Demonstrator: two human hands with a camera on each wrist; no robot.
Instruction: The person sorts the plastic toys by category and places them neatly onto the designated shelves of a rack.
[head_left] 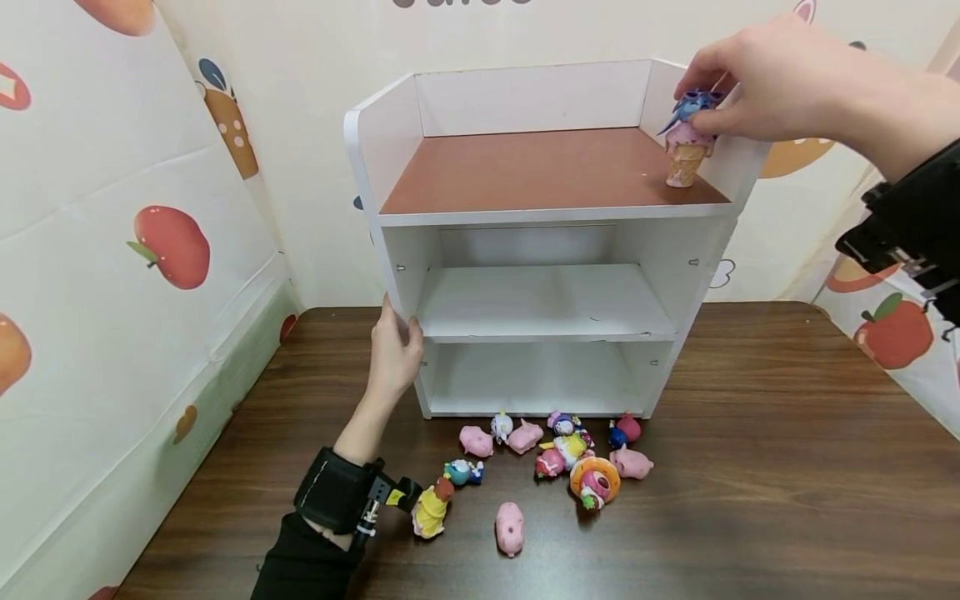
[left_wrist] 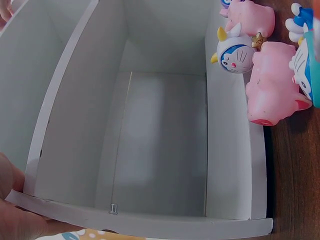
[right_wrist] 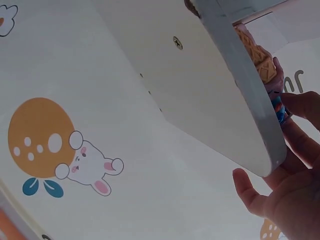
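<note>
The figurine [head_left: 686, 148], a blue character over dripping pink ice cream in a tan waffle cone, was upright at the right end of the white shelf unit's [head_left: 551, 300] brown top [head_left: 525, 171], pinched in the right hand's [head_left: 780, 79] nearly closed grip. The left hand's [head_left: 395, 354] grip clasped the left side panel [head_left: 408, 254]. Grey wall lettering [head_left: 435, 2] was cut off, too partial to read.

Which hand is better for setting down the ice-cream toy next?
Probably the right hand: it pinches the ice-cream toy at the top shelf, while the left hand grips the white cabinet.
</note>
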